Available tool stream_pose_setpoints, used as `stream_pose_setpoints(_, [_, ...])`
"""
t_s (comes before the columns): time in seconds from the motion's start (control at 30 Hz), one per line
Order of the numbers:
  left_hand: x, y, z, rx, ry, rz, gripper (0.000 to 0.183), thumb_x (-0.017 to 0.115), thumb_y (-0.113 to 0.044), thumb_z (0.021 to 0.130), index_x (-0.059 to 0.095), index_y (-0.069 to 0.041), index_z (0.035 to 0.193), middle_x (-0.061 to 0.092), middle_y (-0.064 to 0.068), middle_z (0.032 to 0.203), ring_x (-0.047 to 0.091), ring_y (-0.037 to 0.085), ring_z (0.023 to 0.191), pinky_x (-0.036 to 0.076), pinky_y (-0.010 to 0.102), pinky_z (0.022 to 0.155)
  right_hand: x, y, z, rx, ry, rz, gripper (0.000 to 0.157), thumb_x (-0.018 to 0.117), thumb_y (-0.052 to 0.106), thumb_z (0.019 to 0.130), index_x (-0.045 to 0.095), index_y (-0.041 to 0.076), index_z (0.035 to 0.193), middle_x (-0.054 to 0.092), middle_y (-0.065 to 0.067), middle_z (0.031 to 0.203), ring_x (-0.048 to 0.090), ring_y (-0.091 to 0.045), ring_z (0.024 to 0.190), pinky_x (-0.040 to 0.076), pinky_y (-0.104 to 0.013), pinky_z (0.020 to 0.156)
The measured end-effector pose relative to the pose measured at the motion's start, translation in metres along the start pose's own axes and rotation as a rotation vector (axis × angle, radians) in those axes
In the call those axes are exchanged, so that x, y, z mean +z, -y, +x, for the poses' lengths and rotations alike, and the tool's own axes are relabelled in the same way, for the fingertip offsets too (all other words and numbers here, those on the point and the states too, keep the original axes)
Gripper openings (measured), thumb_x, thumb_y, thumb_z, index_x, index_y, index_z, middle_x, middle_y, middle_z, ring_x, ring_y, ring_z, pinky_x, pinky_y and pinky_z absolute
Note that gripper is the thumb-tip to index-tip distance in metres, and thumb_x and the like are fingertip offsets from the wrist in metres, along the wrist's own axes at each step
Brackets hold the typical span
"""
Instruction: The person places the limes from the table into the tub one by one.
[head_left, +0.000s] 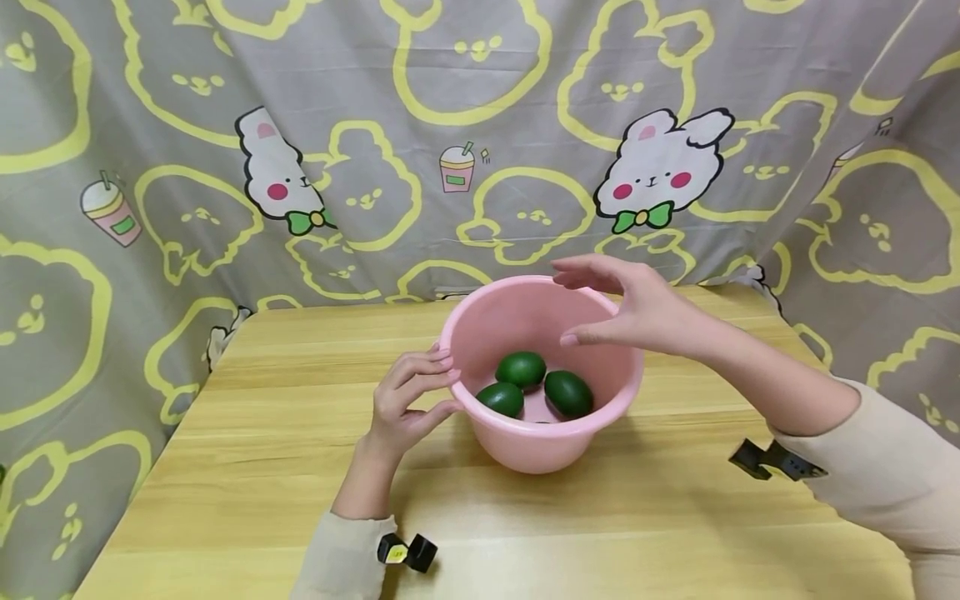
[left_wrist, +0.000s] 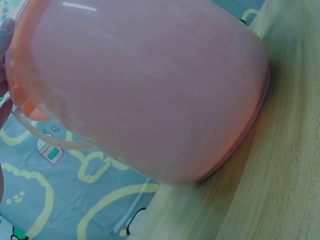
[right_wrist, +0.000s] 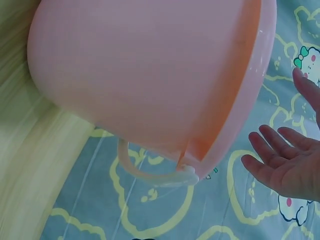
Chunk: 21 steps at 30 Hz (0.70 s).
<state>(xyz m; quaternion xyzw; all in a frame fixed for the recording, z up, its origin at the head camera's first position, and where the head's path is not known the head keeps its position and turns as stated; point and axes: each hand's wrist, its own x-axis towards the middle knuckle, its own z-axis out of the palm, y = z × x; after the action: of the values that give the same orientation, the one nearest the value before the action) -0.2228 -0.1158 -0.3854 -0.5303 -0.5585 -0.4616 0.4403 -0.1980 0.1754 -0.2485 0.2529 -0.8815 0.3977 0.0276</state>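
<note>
A pink plastic bucket (head_left: 536, 446) stands upright on the wooden table. Three smooth, dark green avocados (head_left: 568, 394) lie on its bottom. At the bucket's left side, my left hand (head_left: 408, 396) holds the rim, fingertips over its edge and thumb lower down. In the left wrist view only parts of the fingers (left_wrist: 4, 45) show beside the rim. Above the right part of the opening hovers my right hand (head_left: 637, 304), thumb and fingers spread apart with nothing between them. The right wrist view shows its palm and extended fingers beyond the rim.
The wooden table (head_left: 262, 450) extends around the bucket. A grey curtain (head_left: 517, 83) with yellow outlines and rabbit figures hangs behind and at both sides. The bucket's pale handle (right_wrist: 150, 176) hangs down at its far side.
</note>
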Motion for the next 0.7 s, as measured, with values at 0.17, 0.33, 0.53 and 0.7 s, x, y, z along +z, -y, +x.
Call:
stream_pose_setpoints(0.17, [0.000, 0.000, 0.000, 0.002, 0.001, 0.000, 0.033, 0.075, -0.023, 0.080, 0.070, 0.008, 0.092, 0.064, 0.021, 0.090, 0.063, 0.030, 0.098, 0.054, 0.045, 0.096, -0.005, -0.001, -0.007, -0.007, -0.001, -0.004, 0.073, 0.084, 0.022, 0.072, 0.049, 0.009, 0.135, 0.059, -0.010, 0.128, 0.051, -0.026, 0.123, 0.039, -0.051, 0.110])
stream_pose_setpoints(0.33, [0.000, 0.001, -0.001, 0.009, 0.006, 0.001, 0.034, 0.075, -0.023, 0.080, 0.070, 0.008, 0.091, 0.064, 0.021, 0.090, 0.063, 0.031, 0.097, 0.054, 0.044, 0.095, -0.010, -0.001, -0.016, 0.013, -0.028, -0.029, 0.076, 0.085, 0.024, 0.071, 0.049, 0.010, 0.136, 0.058, -0.010, 0.130, 0.049, -0.029, 0.126, 0.039, -0.055, 0.109])
stream_pose_setpoints(0.53, [0.000, 0.000, 0.001, 0.010, 0.002, -0.002, 0.033, 0.075, -0.022, 0.080, 0.070, 0.008, 0.092, 0.064, 0.021, 0.090, 0.063, 0.031, 0.098, 0.055, 0.045, 0.095, -0.012, 0.000, -0.023, 0.012, -0.052, -0.102, 0.076, 0.085, 0.023, 0.070, 0.050, 0.013, 0.136, 0.057, -0.006, 0.132, 0.046, -0.029, 0.128, 0.045, -0.054, 0.102])
stream_pose_setpoints(0.7, [0.000, 0.000, 0.000, 0.021, -0.004, -0.003, 0.033, 0.076, -0.023, 0.080, 0.070, 0.008, 0.091, 0.064, 0.022, 0.089, 0.063, 0.031, 0.097, 0.055, 0.045, 0.095, -0.011, -0.002, -0.028, 0.021, -0.082, -0.136, 0.075, 0.086, 0.023, 0.069, 0.051, 0.014, 0.134, 0.057, -0.003, 0.132, 0.048, -0.024, 0.126, 0.053, -0.045, 0.095])
